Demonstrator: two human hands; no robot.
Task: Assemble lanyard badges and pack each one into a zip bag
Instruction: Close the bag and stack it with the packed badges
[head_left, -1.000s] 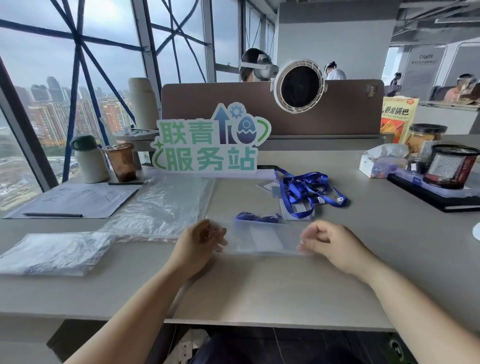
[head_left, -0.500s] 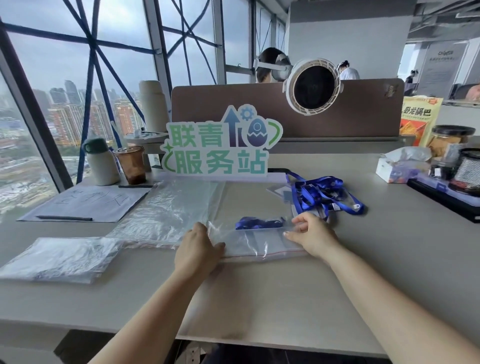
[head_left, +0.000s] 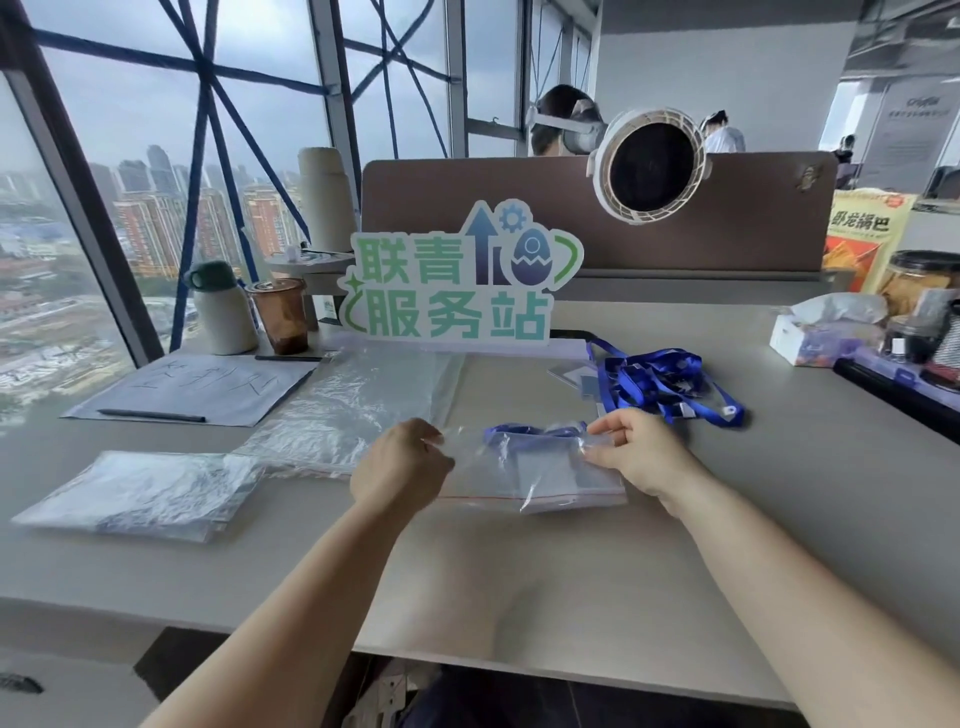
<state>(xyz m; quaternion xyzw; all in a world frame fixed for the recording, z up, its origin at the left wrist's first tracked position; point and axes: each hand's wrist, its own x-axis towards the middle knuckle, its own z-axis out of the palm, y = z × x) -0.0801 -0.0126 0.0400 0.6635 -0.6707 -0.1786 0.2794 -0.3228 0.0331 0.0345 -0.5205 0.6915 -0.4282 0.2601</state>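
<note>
Bags first, lower left of frame: a crinkled heap of clear bags (head_left: 140, 493) on the worktop (head_left: 519, 582); filled or empty, cannot tell. Right of it, left of centre, a flat stack of spare bags (head_left: 358, 400), no hand on it. Left hand (head_left: 400, 470) at centre, fingers curled, pinching the far left corner of the zip bag (head_left: 540, 480), film bunched at the grip. Bag lies mostly flat on the worktop between the two hands, red zip line along the near edge, near right corner puckered and lifted a little. Lanyard badge (head_left: 530, 430) is inside: blue strap crowded at the far end, pale card showing through the film nearer the zip. Right hand (head_left: 641, 460) pinches the far right edge, thumb and fingers closed on the film. Loose lanyards (head_left: 660, 384) piled just beyond the right hand, apart from the bag. Judgement: contents are in, and the step in hand is settling them and closing the zip. To do it well: keep the strap clear of the red line, since a loop caught there would stop the seal; press air out toward the near edge with flat fingers; move one pinch to an end of the zip, hold the other end taut, run along the line in one pass. Film looks thin and slippery, so smooth the puckered corner first. Whether the zip is already partly shut cannot be read here.
</note>
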